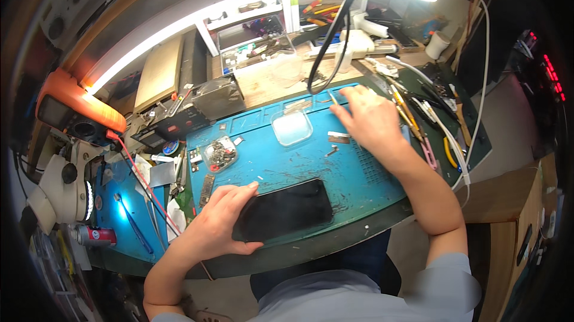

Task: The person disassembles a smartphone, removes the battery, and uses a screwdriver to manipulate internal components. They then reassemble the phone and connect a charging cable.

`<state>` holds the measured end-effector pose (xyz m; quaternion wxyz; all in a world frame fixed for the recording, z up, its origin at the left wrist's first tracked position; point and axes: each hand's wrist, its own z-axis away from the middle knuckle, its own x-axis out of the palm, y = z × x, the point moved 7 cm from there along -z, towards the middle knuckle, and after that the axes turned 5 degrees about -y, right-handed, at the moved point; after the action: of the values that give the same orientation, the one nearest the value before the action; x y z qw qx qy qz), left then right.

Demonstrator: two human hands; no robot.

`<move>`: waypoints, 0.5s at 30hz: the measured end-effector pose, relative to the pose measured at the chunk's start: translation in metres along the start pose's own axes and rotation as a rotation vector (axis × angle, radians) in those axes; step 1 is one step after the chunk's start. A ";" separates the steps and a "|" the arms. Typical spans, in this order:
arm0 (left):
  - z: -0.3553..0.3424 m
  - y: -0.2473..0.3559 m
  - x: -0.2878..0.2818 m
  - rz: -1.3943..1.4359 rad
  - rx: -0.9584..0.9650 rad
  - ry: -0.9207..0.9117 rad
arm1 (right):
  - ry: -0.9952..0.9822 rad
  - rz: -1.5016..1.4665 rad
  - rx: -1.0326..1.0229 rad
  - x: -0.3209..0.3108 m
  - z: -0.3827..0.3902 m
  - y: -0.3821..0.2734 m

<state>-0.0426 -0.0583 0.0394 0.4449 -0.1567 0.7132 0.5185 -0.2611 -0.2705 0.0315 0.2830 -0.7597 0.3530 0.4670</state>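
A smartphone (286,209) with a dark screen lies flat at the front of the blue work mat (263,169). Its left end sits between the thumb and fingers of my left hand (216,221), which grips the long edges. My right hand (372,120) is stretched out to the mat's far edge, thumb and fingers apart. By its fingertips lies a thin, light-tipped stick (333,98), whose exact kind I cannot make out. Small metal pieces (338,137) rest near that wrist. A clear square lid (292,128) lies left of the hand, and a box of screws (220,154) stands further left.
Several hand tools (412,113) and a white cable (481,71) crowd the right side. An orange multimeter (81,107) with a red lead, a white microscope (60,187) and a red can (98,236) stand at left. A black cable (327,35) hangs over the far edge.
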 end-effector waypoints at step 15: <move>0.001 -0.006 0.002 -0.016 0.011 -0.003 | 0.045 -0.097 0.047 -0.024 0.001 0.007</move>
<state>-0.0394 -0.0592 0.0340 0.4511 -0.1591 0.7141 0.5112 -0.2746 -0.2676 0.0522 0.3152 -0.7793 0.3329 0.4272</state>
